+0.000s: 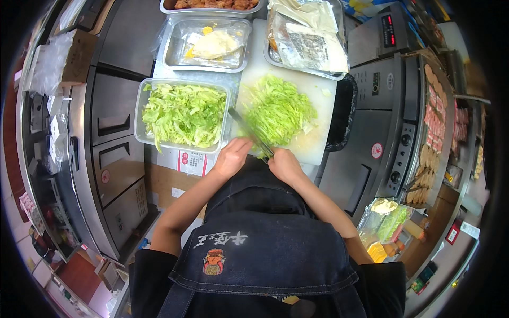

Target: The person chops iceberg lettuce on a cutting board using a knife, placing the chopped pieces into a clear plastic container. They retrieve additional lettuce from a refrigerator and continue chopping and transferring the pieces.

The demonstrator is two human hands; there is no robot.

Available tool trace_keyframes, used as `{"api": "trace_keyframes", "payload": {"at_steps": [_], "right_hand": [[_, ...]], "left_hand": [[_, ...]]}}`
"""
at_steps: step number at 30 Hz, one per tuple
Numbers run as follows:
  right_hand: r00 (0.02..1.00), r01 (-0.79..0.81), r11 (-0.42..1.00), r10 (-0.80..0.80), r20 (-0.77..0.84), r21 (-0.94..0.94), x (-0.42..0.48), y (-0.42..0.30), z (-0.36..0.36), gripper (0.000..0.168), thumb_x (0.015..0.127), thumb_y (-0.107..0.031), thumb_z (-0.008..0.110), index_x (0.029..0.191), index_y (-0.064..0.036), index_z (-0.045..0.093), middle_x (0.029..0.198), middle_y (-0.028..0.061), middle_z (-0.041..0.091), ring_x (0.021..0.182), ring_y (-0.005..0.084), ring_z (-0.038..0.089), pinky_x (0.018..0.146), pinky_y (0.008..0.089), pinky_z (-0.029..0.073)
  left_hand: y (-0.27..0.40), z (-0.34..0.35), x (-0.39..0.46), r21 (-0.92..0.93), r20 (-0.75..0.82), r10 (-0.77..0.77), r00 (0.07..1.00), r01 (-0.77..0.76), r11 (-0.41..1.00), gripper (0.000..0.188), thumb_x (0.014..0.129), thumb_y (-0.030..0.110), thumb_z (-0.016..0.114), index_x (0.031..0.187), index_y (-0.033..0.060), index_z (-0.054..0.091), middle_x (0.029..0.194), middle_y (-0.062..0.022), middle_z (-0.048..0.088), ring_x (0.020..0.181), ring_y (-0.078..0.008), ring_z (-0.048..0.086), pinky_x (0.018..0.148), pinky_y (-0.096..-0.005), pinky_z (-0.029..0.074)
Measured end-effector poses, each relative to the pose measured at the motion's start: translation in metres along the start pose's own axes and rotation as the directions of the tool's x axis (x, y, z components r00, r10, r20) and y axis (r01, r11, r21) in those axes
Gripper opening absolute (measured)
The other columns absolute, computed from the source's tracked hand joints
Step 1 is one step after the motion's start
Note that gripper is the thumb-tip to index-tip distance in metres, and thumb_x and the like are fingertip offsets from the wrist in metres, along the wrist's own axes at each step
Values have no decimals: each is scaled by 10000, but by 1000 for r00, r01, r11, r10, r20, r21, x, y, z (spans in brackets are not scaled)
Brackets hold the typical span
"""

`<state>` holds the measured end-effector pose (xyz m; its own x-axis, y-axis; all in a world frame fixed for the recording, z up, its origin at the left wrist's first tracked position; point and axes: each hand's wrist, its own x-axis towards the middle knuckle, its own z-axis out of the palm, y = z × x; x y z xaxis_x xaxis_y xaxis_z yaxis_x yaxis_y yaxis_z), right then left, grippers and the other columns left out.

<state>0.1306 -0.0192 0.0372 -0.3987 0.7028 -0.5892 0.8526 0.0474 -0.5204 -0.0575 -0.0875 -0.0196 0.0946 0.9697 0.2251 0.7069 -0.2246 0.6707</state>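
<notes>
My right hand (285,163) grips the handle of a kitchen knife (251,130). Its slightly blurred blade slants away up to the left, over the left part of a white cutting board (320,137). Curled fingers of my left hand (232,157) sit at the board's near left corner, close beside the blade; whether they pinch anything is hidden. A loose heap of shredded lettuce (280,111) covers much of the board to the right of the knife. Left of the board, more cut lettuce (185,113) fills a clear plastic container (138,129), a few strips hanging over its near rim.
Behind stand a metal tray (167,51) with a bagged pale food and another tray (294,72) of plastic packs resting on the board. A black-lined bin (344,115) adjoins the board's right edge. Farther right, a griddle (413,194) carries meat.
</notes>
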Motion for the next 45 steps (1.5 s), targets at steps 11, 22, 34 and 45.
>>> {"api": "trace_keyframes", "payload": {"at_steps": [11,22,34,45], "right_hand": [[998,3,1000,-3,62,9,-12,-5,-8,261,784,-87,559,969,80,638,882,349,625,872,489,620,823,516,500],[987,45,989,-66,150,139,-25,-7,-56,251,783,-132,582,961,35,644,736,294,620,748,426,643,725,452,515],[870,156,740,-416,-263,-654,57,34,-151,139,831,-83,532,915,-37,632,735,222,665,689,385,670,652,467,535],[740,544,472,-659,132,-693,118,66,-168,214,846,-119,522,1037,-130,616,846,173,658,818,373,643,678,478,500]], "left_hand": [[2,-4,-6,-14,-10,55,998,-55,998,329,709,-25,632,1035,16,643,1066,-119,631,947,-307,624,788,-372,543],[31,-53,-35,-439,115,-644,756,621,650,99,829,84,710,908,28,690,944,-116,672,831,-222,644,767,-306,513],[-44,-110,-51,-942,86,-972,217,336,-8,186,876,170,604,982,26,554,999,-99,616,899,-235,650,806,-343,579],[80,-69,-201,-897,-140,-967,-211,441,33,72,790,118,569,770,54,596,719,-30,570,615,-143,595,543,-294,545]]}}
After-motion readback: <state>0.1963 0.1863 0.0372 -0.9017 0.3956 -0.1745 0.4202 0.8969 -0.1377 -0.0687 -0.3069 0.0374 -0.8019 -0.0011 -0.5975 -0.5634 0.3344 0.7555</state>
